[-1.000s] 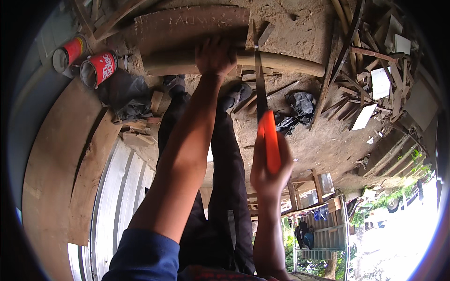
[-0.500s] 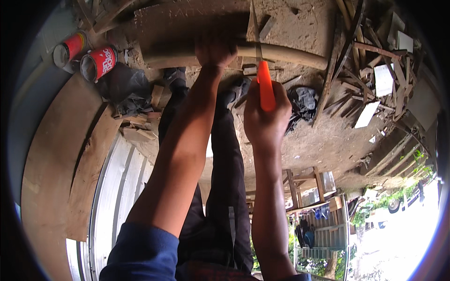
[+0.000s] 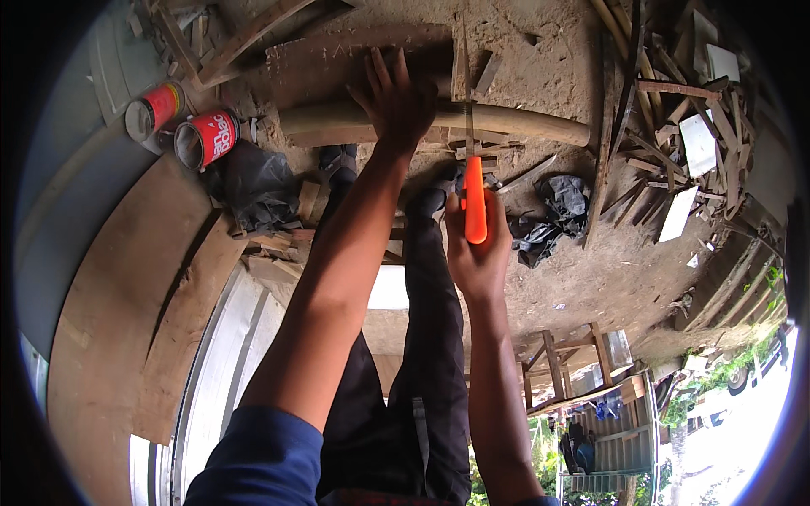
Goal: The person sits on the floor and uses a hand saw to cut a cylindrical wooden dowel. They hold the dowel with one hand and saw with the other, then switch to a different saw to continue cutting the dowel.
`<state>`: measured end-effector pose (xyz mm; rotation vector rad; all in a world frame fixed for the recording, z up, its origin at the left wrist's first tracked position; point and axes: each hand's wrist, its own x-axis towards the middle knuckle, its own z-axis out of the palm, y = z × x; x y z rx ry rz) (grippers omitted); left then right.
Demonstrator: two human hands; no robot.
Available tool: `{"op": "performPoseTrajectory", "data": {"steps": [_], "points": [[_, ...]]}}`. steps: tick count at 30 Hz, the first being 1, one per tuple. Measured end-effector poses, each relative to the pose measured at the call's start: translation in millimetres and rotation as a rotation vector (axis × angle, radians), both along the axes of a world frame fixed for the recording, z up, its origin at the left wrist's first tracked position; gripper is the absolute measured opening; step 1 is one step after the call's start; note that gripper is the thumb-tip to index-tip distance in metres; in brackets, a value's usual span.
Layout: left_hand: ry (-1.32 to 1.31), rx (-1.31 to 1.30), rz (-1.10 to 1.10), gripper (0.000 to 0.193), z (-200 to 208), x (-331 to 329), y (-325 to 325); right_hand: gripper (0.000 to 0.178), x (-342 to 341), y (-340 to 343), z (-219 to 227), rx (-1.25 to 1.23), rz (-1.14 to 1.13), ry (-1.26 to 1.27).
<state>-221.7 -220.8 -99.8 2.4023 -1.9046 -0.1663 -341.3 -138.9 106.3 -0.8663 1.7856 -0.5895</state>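
Note:
A round pale wooden pole (image 3: 540, 125) lies across the dirt ground in front of my feet. My left hand (image 3: 396, 97) presses down on it, fingers spread over its top. My right hand (image 3: 477, 253) grips the orange handle (image 3: 475, 202) of a hand saw. The thin saw blade (image 3: 465, 76) stands on edge across the pole, just right of my left hand. My dark trouser legs and shoes are below the pole, between my arms.
Two red tin cans (image 3: 202, 139) stand at the upper left beside a dark bag (image 3: 253, 185). Wide boards (image 3: 118, 312) lie at left. Scrap timber and offcuts (image 3: 675, 126) pile up at right. Dark cloth (image 3: 553, 211) lies by the pole.
My right hand has pushed the saw forward across the pole, then drawn back a little. My left hand stays on the pole.

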Motion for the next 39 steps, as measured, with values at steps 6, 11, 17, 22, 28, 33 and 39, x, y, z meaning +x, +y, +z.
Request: {"op": "performPoseTrajectory", "data": {"steps": [6,11,17,22,28,33,39], "points": [[0.147,0.091,0.099,0.065,-0.1,-3.5,-2.5,0.036,-8.8,1.8,-10.7,0.209,0.003,0.003],[0.170,0.112,0.094,0.060,-8.2,-3.5,-6.8,0.025,-9.0,-9.6,19.1,0.063,0.157,0.184],[0.178,0.114,0.068,0.051,0.1,-5.2,19.8,0.018,-4.5,-5.0,77.3,0.130,0.147,0.228],[0.145,0.062,0.068,0.040,-4.1,-2.3,17.0,0.024,0.5,4.2,80.5,0.150,0.139,0.204],[0.182,0.048,0.070,0.031,-7.0,-4.1,15.5,0.021,-4.0,28.6,102.4,0.157,0.208,0.243],[0.167,0.170,-0.002,0.021,-2.0,-4.3,19.1,0.019,-4.8,28.7,109.3,0.140,0.223,0.275],[0.180,0.145,0.007,0.017,-4.3,-1.0,20.5,0.019,-4.5,8.5,81.2,0.168,0.180,0.197]]}}
